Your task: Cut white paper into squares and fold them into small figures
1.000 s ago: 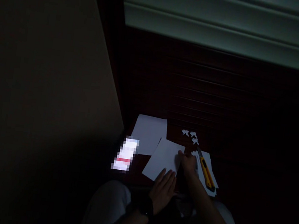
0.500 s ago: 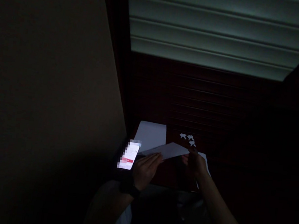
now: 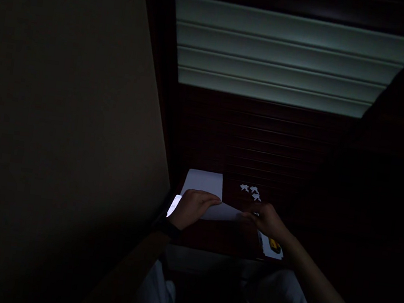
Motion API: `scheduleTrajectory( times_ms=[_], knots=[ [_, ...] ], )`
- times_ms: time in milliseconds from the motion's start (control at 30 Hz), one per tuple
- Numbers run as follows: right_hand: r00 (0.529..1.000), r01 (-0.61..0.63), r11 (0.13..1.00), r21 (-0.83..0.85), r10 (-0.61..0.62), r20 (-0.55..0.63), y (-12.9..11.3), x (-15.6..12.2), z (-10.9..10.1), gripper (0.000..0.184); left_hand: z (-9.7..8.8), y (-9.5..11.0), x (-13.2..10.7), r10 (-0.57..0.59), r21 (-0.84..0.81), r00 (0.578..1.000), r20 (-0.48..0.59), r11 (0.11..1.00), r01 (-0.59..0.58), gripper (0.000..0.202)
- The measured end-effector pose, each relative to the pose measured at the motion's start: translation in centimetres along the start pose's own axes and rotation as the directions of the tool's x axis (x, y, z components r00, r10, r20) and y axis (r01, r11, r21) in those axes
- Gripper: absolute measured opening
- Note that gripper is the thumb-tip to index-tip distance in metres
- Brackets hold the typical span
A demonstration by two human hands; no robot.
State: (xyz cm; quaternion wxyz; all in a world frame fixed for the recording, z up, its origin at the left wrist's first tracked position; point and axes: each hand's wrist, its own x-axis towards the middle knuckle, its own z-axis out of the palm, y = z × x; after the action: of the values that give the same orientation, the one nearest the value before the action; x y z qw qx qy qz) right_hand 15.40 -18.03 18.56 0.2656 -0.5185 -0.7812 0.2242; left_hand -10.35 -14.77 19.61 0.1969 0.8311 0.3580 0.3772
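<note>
Between my two hands is a white sheet of paper (image 3: 221, 213), held just above the dark table. My left hand (image 3: 197, 205) pinches its upper left edge, fingers pressed together; a dark band circles that wrist. At the sheet's right corner, my right hand (image 3: 263, 218) closes thumb and fingers on it. Behind the left hand lies a larger white paper stack or sheet (image 3: 203, 181). A lit phone (image 3: 173, 205) is partly covered by my left hand and wrist. Small white paper cutouts (image 3: 253, 190) lie beyond my right hand.
Right of the sheet, a yellow-and-black object (image 3: 274, 245) rests on white paper (image 3: 267, 249) near the table (image 3: 227, 239) edge. A wall (image 3: 81, 106) rises close on the left. A dark slatted panel with a pale louvred section (image 3: 274, 56) stands behind. The room is dim.
My left hand has moved up over the phone to the sheet's upper edge. The right hand shifted slightly, and the sheet sits lower and flatter. The yellow-and-black object has come into view.
</note>
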Motion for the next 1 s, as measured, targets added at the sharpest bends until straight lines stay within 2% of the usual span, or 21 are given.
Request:
scheduleTrajectory(
  times_ms=[100,300,500,667,800,900,1000],
  knots=[
    [0.999,-0.042,0.999,-0.008,0.042,0.002,0.7,-0.1,0.5,0.024,0.1,-0.3,0.2,-0.072,-0.024,0.996,-0.046,0.997,0.071,0.019],
    [0.991,-0.122,0.991,-0.050,0.119,-0.060,2.3,-1.0,0.5,0.018,-0.3,-1.8,-0.1,-0.211,-0.093,0.973,-0.091,0.975,0.202,0.021],
    [0.987,-0.137,0.940,-0.311,0.103,-0.124,3.6,-1.5,0.1,0.018,0.1,-3.1,-0.6,-0.235,-0.115,0.967,-0.095,0.968,0.224,0.022],
    [0.964,-0.259,0.863,-0.434,0.204,-0.170,4.7,-2.2,-1.2,0.022,0.3,-3.1,-0.3,-0.164,-0.005,0.982,-0.092,0.986,0.164,0.021],
    [0.899,-0.437,0.760,-0.482,0.355,-0.256,7.1,-3.0,-1.2,0.024,-0.3,-2.8,-0.1,-0.082,0.108,0.975,-0.208,0.988,0.107,0.021],
    [0.845,-0.531,0.686,-0.497,0.476,-0.246,8.9,-3.2,1.0,0.023,-0.9,-2.6,-0.2,0.016,0.193,0.979,-0.202,0.981,0.023,0.021],
    [0.806,-0.577,0.647,-0.499,0.549,-0.221,10.0,-3.0,4.3,0.031,-1.2,-2.4,-0.5,0.120,0.290,0.986,-0.111,0.953,-0.083,0.023]
  ],
)
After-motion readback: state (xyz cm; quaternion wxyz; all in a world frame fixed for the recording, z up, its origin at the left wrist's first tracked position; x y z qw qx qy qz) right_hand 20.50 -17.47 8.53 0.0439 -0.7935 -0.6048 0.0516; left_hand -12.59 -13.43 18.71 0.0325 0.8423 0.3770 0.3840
